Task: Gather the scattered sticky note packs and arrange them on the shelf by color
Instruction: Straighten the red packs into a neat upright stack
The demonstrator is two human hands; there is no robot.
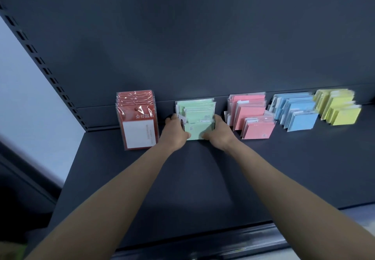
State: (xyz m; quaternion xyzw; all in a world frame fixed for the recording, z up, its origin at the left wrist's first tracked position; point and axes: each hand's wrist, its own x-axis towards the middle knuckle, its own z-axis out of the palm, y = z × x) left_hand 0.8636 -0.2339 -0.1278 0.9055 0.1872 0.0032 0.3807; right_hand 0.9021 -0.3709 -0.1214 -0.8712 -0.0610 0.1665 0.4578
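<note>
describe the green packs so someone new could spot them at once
On the dark shelf, five colour groups line the back wall. The green packs stand second from left, between red packs and pink packs; only they are held by the left hand and right hand.

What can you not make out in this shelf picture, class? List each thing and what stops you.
Green packs: head view; the left hand and right hand gripping them cover the front pack's lower corners.
Yellow packs: head view; blurred, so no count.
Red packs: head view; small label print too small to read.
Shelf: right end cut off by the frame edge.
</note>
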